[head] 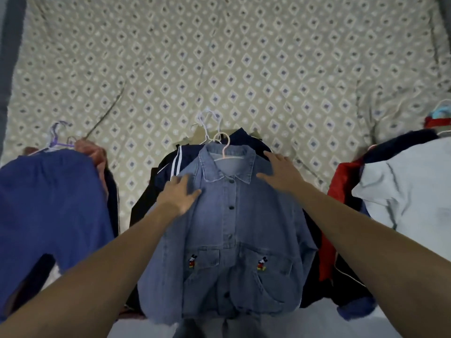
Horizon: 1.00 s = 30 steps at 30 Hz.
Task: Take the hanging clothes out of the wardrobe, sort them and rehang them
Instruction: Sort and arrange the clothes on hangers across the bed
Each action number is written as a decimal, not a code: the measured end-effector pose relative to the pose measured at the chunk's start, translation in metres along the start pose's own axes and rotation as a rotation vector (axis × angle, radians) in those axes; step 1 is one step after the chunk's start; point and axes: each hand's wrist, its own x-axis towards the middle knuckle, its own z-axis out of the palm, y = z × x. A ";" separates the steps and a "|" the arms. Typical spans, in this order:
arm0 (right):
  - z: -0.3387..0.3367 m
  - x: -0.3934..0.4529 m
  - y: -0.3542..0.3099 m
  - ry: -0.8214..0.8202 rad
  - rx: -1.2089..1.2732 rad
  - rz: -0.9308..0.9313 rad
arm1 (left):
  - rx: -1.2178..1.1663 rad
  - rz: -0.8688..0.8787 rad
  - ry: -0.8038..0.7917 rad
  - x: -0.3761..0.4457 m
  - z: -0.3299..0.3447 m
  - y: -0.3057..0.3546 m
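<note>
Denim shirt (229, 230) flat, collar away; hands on shoulders.

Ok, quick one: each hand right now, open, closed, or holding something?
Left hand: open, fingers flat on the denim shirt, holding nothing.
Right hand: open, flat on the shirt's other shoulder.

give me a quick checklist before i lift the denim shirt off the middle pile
1. Shirt on a hanger: ok, the pink hanger sits in the denim shirt collar.
2. Shirt on top of its pile: ok, the dark jacket lies under it.
3. Grip on the shirt: not ok, left hand and right hand rest flat on the shoulders.
4. Hook free of the white hangers: cannot tell.
5. Front buttoned: ok.
</note>
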 end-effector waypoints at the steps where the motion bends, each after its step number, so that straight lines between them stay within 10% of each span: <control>1: 0.007 0.008 0.005 -0.022 0.035 -0.004 | 0.001 -0.013 0.001 0.007 0.005 0.001; 16: 0.032 0.006 0.009 0.101 0.172 -0.186 | 0.111 -0.024 0.123 0.031 0.031 -0.004; 30: -0.007 -0.198 -0.059 0.357 0.143 -0.345 | -0.274 0.437 0.164 -0.174 -0.038 -0.064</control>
